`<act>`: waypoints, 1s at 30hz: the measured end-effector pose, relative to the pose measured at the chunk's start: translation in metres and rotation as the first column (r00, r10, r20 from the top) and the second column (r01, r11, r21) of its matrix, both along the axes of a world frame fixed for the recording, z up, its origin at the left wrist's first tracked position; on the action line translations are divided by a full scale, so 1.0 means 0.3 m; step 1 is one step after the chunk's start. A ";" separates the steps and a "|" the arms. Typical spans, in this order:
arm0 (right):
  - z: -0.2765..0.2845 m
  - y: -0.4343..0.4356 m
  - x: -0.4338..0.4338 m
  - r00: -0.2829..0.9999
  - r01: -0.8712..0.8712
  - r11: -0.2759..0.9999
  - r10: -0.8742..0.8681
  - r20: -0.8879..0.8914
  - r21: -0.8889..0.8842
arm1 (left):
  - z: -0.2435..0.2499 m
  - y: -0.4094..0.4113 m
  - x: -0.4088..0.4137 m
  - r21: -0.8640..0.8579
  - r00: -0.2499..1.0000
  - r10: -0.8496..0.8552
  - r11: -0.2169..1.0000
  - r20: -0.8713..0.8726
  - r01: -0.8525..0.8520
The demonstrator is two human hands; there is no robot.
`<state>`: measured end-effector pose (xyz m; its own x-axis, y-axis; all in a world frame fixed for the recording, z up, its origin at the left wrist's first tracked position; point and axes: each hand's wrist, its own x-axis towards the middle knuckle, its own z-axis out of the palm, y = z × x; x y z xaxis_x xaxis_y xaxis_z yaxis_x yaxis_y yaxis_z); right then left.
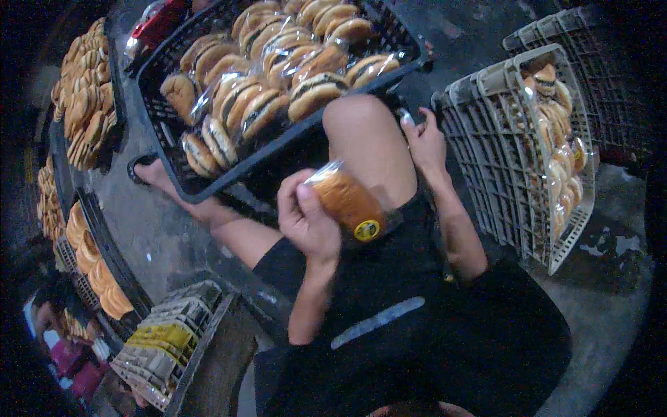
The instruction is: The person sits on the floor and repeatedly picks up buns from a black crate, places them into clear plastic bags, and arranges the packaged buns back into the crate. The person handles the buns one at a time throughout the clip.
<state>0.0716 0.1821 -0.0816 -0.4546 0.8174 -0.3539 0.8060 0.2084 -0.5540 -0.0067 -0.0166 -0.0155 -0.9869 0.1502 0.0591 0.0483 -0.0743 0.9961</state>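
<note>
My left hand (310,213) grips a bread bun in a clear plastic bag (346,200) by its upper end; the bag carries a round yellow sticker. Beside my right knee, my right hand (427,138) has its thumb and a finger raised and apart; a small shiny bit shows at the thumb tip, and I cannot tell whether it is held. Above my legs is a black plastic crate (250,159) with many filled buns (318,94), some visibly wrapped in clear plastic.
On the right, a grey plastic crate (484,151) holds bagged buns (563,172), with another crate (599,78) behind. Buns fill trays (86,99) along the left. Stacked crates (167,339) stand lower left, near another person (75,354). A red object (156,28) lies beyond the black crate.
</note>
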 end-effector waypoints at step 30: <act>0.330 -0.306 -0.290 0.512 -0.858 0.351 0.634 -0.579 -0.374 | -0.013 -0.193 -0.073 -0.174 0.566 -0.145 0.985 -0.812 0.003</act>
<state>-0.0155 0.0904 0.0174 -0.9223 -0.2450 -0.2990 0.2528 0.2028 -0.9460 -0.0285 -0.0745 -0.0195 -0.5094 0.2967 0.8078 0.8483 0.0154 0.5293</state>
